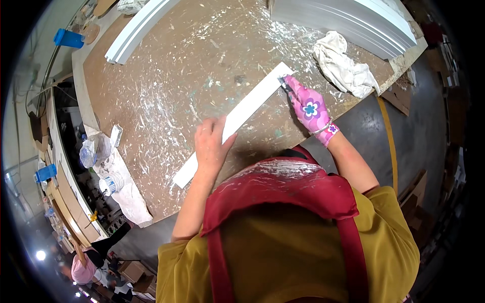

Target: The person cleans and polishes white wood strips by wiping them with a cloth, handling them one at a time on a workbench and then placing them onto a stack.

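Observation:
A long, flat white strip (252, 100) lies slantwise on the worn brown tabletop, its far end up to the right. My bare left hand (210, 144) grips it near its lower half, fingers over the far side and thumb at the near edge. At the strip's far end is my right hand (309, 105), in a pink glove with a flower print. Its fingers are closed around a small dark grey piece (283, 81) that touches the strip; its kind is too small to tell.
White profiled boards (343, 25) are stacked at the far right, beside a crumpled white cloth (346, 65). Another white moulding (139, 31) lies far left. A white tub (111, 184) and clear plastic bag (96, 149) sit on the left edge. White flakes dot the tabletop (166, 101).

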Demonstrator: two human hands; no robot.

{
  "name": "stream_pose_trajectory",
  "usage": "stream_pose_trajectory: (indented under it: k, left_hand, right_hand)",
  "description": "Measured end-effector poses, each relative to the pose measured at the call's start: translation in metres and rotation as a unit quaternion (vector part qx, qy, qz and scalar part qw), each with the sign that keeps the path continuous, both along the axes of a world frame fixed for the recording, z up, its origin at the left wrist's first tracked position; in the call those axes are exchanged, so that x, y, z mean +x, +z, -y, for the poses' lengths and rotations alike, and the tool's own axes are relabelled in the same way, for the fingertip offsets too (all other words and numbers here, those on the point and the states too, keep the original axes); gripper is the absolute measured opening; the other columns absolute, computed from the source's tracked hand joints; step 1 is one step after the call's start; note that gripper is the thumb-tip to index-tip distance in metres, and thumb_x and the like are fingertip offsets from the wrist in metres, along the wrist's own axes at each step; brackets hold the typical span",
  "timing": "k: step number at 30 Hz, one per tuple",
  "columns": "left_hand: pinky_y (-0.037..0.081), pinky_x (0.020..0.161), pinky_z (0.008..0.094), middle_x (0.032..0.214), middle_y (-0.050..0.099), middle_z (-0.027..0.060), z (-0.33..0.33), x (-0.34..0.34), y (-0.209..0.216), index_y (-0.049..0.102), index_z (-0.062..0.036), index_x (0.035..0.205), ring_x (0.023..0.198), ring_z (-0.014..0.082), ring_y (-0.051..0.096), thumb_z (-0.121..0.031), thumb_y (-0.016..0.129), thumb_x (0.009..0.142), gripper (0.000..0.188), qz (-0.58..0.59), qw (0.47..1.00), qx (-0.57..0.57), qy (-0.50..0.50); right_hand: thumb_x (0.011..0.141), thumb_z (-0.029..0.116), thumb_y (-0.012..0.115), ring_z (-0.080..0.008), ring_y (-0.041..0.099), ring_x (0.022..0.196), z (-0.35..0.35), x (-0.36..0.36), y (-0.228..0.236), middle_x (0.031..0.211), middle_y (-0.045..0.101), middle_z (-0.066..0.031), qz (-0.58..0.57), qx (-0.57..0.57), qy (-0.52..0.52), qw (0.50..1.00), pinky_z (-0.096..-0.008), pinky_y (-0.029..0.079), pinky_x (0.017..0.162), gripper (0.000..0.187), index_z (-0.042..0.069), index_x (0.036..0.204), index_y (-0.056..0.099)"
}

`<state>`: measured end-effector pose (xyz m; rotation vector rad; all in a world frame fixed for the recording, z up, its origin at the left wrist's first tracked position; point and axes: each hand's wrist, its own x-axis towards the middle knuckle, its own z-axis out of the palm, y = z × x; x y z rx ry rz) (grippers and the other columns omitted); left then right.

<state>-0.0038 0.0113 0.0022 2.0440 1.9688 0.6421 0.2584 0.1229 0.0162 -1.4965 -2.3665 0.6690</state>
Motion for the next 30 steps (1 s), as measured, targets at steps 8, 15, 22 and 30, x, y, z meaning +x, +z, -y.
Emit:
stream_pose_trajectory:
  k: [8,15,22,30]
  left_hand:
    - [0.045,0.082,0.0416,0.106,0.056,0.0127,0.0,-0.001,-0.001,0.061,-0.0071,0.122,0.094,0.0322,0.054,-0.017,0.081,0.071,0.056,-0.001,1.0,-0.002,-0.012]
    - [0.046,0.083,0.0409,0.105,0.058,0.0129,0.0,0.0,0.001,0.063,-0.0038,0.119,0.095,0.0326,0.055,-0.014,0.081,0.069,0.054,0.007,1.0,-0.009,-0.001]
    - [0.046,0.083,0.0408,0.104,0.058,0.0129,-0.001,-0.001,0.0,0.063,-0.004,0.119,0.095,0.0327,0.055,-0.013,0.082,0.069,0.055,0.009,1.0,-0.004,-0.008]
    - [0.046,0.082,0.0408,0.104,0.058,0.0128,-0.001,-0.001,0.002,0.063,-0.004,0.119,0.095,0.0324,0.055,-0.014,0.082,0.069,0.054,0.009,1.0,-0.007,-0.005]
  right_hand:
    - [0.093,0.01,0.053,-0.0352,0.064,0.074,0.001,-0.008,0.009,0.091,0.067,-0.0184,0.025,-0.081,-0.027,0.996,-0.0429,0.052,0.067,0.045,0.016,0.138,0.05]
    - [0.09,0.005,0.055,-0.0349,0.062,0.073,0.003,-0.003,0.002,0.084,0.064,-0.0194,-0.051,0.02,-0.002,0.998,-0.0426,0.05,0.067,0.048,0.013,0.138,0.051]
    - [0.092,0.007,0.055,-0.0342,0.063,0.07,0.005,-0.004,-0.01,0.083,0.064,-0.0194,-0.071,0.027,0.016,0.997,-0.0432,0.051,0.065,0.046,0.016,0.137,0.052]
    - [0.092,0.01,0.055,-0.0385,0.062,0.074,0.002,-0.004,-0.003,0.079,0.062,-0.02,-0.076,-0.026,0.008,0.997,-0.045,0.049,0.069,0.046,0.016,0.138,0.051]
